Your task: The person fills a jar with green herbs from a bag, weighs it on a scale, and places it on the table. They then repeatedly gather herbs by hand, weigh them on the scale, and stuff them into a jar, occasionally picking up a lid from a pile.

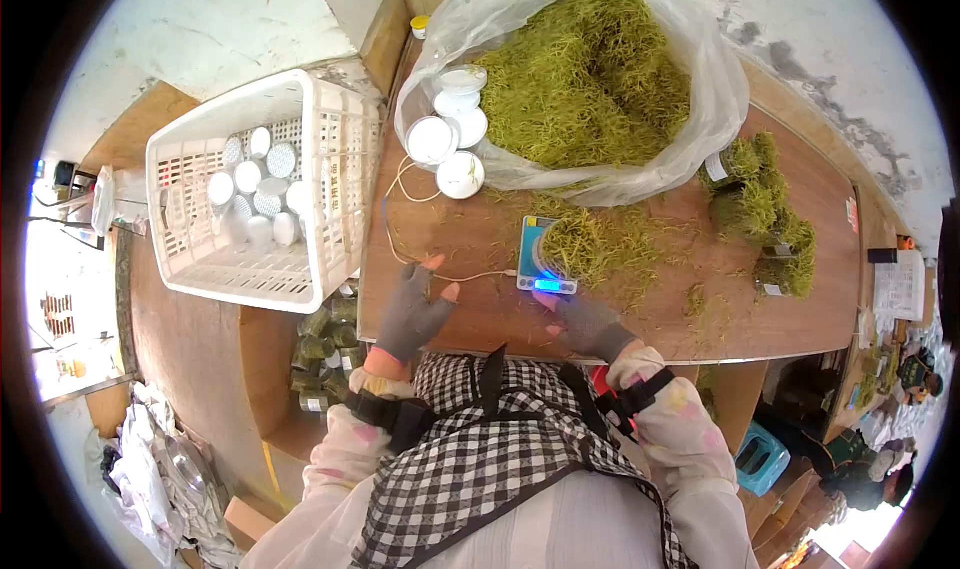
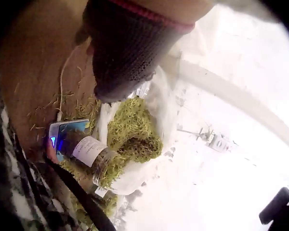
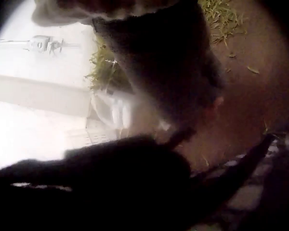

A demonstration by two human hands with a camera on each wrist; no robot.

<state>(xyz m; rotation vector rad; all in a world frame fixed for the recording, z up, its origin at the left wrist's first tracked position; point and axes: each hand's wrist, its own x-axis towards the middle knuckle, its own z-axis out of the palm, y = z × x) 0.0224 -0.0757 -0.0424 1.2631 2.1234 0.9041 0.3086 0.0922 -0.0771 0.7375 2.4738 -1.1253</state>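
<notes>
A clear jar with a white label, filled with green dried plant strands, stands on a small blue digital scale with a lit display. In the head view the strands spill over its mouth. My right hand, in a grey fingerless glove, is at the scale's front edge, a fingertip close by the display, holding nothing. To the left of the scale, over the table, my left hand has its fingers extended and holds nothing. The right wrist view shows the right hand dark and blurred.
A big clear bag of green strands fills the table's back. White lids lie at its left side. A white basket holds several jars at left. Filled jars stand at right. A cable runs to the scale.
</notes>
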